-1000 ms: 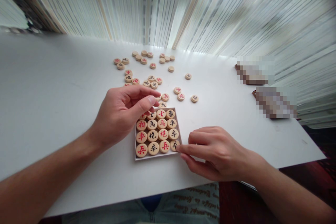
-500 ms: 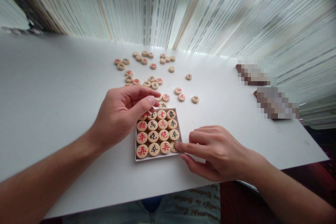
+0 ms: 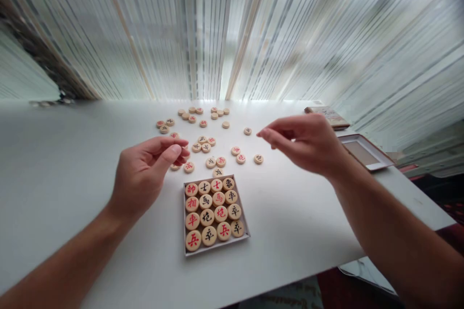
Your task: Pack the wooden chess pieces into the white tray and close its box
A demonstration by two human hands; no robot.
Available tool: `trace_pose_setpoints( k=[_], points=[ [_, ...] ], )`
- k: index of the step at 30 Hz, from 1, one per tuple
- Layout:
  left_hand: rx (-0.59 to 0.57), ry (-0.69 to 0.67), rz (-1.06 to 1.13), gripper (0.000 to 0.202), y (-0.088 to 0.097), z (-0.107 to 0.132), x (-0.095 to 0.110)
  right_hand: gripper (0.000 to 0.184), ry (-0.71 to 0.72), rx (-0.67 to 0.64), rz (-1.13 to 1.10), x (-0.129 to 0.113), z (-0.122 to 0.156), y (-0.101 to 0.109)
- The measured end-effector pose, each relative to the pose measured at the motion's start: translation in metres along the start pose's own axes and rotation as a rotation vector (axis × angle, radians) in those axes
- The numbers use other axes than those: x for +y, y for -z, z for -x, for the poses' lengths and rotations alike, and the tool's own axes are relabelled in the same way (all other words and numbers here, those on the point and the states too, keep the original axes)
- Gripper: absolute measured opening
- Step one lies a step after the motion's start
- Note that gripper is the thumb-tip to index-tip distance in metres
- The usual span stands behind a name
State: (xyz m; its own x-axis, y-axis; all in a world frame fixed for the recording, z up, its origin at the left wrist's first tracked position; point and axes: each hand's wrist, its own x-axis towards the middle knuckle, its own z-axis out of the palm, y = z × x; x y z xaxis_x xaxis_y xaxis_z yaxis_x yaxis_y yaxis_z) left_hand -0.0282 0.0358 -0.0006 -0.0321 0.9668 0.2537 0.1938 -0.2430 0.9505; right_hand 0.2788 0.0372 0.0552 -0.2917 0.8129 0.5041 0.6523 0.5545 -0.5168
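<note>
A shallow white box lies on the white table, packed with several round wooden chess pieces marked in red and black. My left hand hovers above and to the left of the box, thumb and fingers pinched together with nothing visible between them. My right hand is raised over the table to the right of the loose pieces, its fingertips drawn together and pointing left; nothing shows in them. Several loose pieces lie scattered beyond the box.
A box lid or tray and a flat packet sit at the table's right side. Vertical blinds hang behind the far edge. The table's near edge runs just in front of the box.
Both hands have left the box. My right hand rose from the box's lower right corner to above the loose pieces; my left hand drew back to the left. The camera tilted up.
</note>
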Motion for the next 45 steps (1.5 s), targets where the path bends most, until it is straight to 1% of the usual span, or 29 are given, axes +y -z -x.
trace_pose_setpoints(
  k=[1, 2, 4, 5, 7, 9, 12, 14, 17, 20, 24, 29, 31, 35, 38, 40, 43, 45],
  points=[
    [0.023, -0.004, -0.028, 0.017, 0.003, -0.004, -0.001, 0.029, -0.073, 0.047, -0.062, 0.008, -0.013, -0.003],
    [0.05, -0.016, -0.067, 0.018, 0.006, -0.008, -0.003, 0.026, -0.147, 0.078, -0.122, 0.016, -0.023, -0.008],
    [0.1, -0.041, -0.133, 0.018, 0.013, -0.016, -0.005, 0.022, -0.25, 0.122, -0.211, 0.03, -0.035, -0.025],
    [0.125, -0.052, -0.178, 0.019, 0.016, -0.019, -0.007, 0.024, -0.276, 0.132, -0.222, 0.036, -0.036, -0.035],
    [0.153, -0.064, -0.26, 0.022, 0.022, -0.024, -0.01, 0.026, -0.277, 0.127, -0.22, 0.045, -0.03, -0.053],
    [0.142, -0.069, -0.324, 0.024, 0.024, -0.026, -0.013, 0.023, -0.26, 0.096, -0.199, 0.05, -0.018, -0.066],
    [0.09, -0.086, -0.392, 0.023, 0.022, -0.023, -0.018, 0.023, -0.213, 0.028, -0.17, 0.048, -0.003, -0.076],
    [0.067, -0.111, -0.436, 0.022, 0.017, -0.02, -0.02, 0.021, -0.167, -0.047, -0.155, 0.041, 0.0, -0.081],
    [0.046, -0.157, -0.478, 0.022, 0.01, -0.016, -0.023, 0.018, -0.109, -0.179, -0.125, 0.026, -0.006, -0.09],
    [0.035, -0.19, -0.5, 0.023, 0.008, -0.015, -0.024, 0.023, -0.089, -0.267, -0.084, 0.015, -0.016, -0.097],
    [0.031, -0.208, -0.508, 0.023, 0.01, -0.015, -0.024, 0.025, -0.106, -0.335, -0.03, 0.009, -0.027, -0.101],
    [0.026, -0.213, -0.489, 0.023, 0.01, -0.014, -0.023, 0.016, -0.098, -0.424, -0.011, 0.004, -0.038, -0.107],
    [0.026, -0.214, -0.479, 0.023, 0.01, -0.014, -0.023, 0.013, -0.082, -0.436, -0.017, 0.003, -0.041, -0.11],
    [0.018, -0.205, -0.443, 0.022, 0.009, -0.013, -0.022, 0.009, -0.067, -0.371, -0.055, -0.001, -0.04, -0.105],
    [-0.01, -0.171, -0.38, 0.022, 0.007, -0.011, -0.02, 0.011, -0.06, -0.31, -0.113, -0.007, -0.028, -0.092],
    [-0.053, -0.137, -0.313, 0.023, 0.004, -0.007, -0.017, 0.012, -0.047, -0.274, -0.176, -0.012, -0.017, -0.084],
    [-0.143, -0.088, -0.206, 0.026, -0.003, 0.001, -0.008, 0.014, -0.033, -0.21, -0.376, -0.017, 0.002, -0.077],
    [-0.217, -0.024, -0.113, 0.027, -0.008, 0.007, -0.002, 0.02, -0.083, -0.207, -0.556, -0.017, 0.012, -0.076]
  ],
)
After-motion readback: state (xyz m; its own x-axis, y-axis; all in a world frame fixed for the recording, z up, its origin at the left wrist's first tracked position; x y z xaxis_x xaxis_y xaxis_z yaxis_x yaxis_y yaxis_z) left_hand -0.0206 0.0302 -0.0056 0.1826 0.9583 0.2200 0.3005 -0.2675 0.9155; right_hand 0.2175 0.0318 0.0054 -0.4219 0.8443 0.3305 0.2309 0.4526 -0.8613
